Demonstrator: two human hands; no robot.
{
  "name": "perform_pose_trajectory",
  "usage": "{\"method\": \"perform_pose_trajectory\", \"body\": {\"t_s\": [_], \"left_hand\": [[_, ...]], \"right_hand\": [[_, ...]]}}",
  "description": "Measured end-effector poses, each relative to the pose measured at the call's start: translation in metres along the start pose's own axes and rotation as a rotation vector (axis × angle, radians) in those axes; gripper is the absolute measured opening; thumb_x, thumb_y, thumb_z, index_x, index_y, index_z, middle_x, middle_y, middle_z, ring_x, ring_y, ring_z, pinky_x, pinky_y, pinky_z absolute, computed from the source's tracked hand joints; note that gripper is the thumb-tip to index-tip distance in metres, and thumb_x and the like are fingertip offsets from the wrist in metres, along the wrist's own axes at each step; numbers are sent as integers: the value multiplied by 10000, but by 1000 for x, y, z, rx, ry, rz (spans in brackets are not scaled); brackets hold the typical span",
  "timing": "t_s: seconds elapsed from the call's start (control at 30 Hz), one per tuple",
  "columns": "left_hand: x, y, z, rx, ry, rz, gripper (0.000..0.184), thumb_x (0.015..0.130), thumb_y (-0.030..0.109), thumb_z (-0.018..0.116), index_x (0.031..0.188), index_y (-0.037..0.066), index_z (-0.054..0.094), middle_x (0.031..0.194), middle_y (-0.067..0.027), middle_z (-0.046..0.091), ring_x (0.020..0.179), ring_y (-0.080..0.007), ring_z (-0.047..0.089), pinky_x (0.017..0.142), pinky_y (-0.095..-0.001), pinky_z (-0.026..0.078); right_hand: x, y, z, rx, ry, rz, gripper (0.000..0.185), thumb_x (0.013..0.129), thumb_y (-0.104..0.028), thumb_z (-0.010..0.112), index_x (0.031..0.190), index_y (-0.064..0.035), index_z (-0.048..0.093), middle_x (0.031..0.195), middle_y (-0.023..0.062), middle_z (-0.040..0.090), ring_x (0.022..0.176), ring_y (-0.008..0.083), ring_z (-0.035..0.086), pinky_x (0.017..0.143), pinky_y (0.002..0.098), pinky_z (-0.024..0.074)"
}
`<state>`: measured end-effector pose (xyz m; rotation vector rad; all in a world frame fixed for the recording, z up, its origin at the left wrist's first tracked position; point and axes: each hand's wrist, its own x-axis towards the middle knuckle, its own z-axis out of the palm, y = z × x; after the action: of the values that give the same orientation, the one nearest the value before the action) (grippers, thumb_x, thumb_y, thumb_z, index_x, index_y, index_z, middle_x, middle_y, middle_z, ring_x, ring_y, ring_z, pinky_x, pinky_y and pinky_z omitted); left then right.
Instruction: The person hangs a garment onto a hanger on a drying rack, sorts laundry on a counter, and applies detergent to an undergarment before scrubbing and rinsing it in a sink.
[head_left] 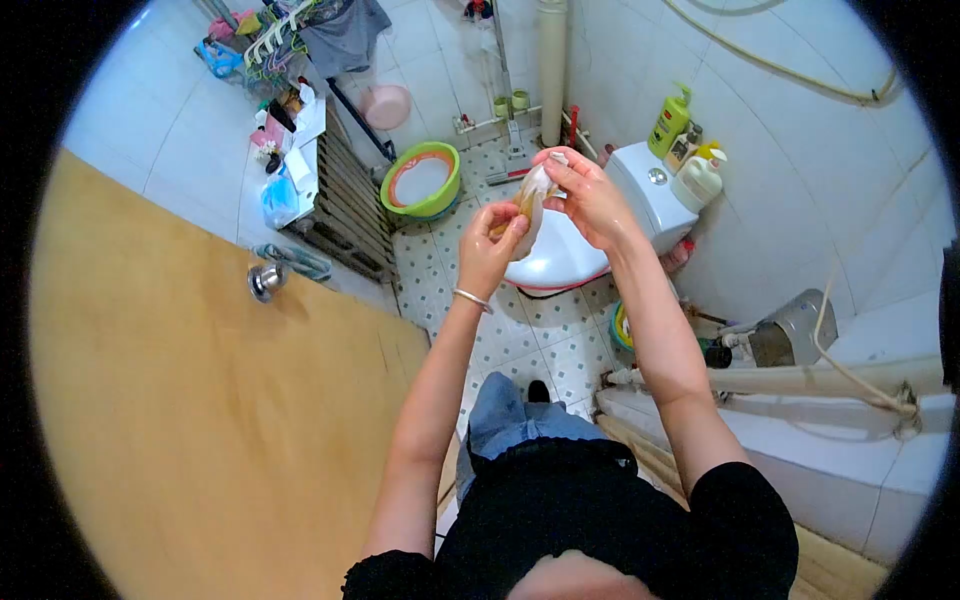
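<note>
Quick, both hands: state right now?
Left hand: fingers curled, closed on the lower end of a limp whitish-tan item.
Right hand: closed, pinching the same item's upper end.

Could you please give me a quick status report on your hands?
Left hand and right hand both gripping a thin pale item, exact kind unclear. White toilet lid beyond them, down. Nothing visible blocking either hand.
</note>
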<state>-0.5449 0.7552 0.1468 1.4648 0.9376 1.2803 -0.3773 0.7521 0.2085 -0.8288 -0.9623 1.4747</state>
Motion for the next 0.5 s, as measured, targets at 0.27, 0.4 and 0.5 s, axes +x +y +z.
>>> {"method": "perform_pose_trajectory", "body": {"t_s": [0.27, 0.4, 0.5], "left_hand": [[104, -17, -64, -19, -18, 14, 89, 861, 93, 572, 836, 20, 528, 964, -74, 627, 809, -82, 557, 733, -225, 463], [159, -28, -108, -220, 51, -21, 99, 893, 145, 531, 867, 52, 509, 842, -12, 590, 777, -86, 571, 715, -249, 485], [193, -28, -132, -332, 97, -164, 101, 919, 176, 482, 912, 75, 483, 838, -13, 578, 749, -106, 578, 702, -269, 488]], "right_hand": [[92, 2, -9, 130, -54, 56, 282, 822, -3, 402, 1071, -51, 526, 934, 41, 556, 854, 132, 545, 736, 298, 478], [156, 19, -13, 93, 3, -6, 340, 752, 59, 381, 1049, -39, 514, 939, 67, 557, 815, 144, 553, 688, 257, 483], [203, 24, -3, 83, 26, 99, 336, 730, 58, 396, 1035, -33, 505, 929, 76, 561, 777, 146, 554, 648, 250, 482]]}}
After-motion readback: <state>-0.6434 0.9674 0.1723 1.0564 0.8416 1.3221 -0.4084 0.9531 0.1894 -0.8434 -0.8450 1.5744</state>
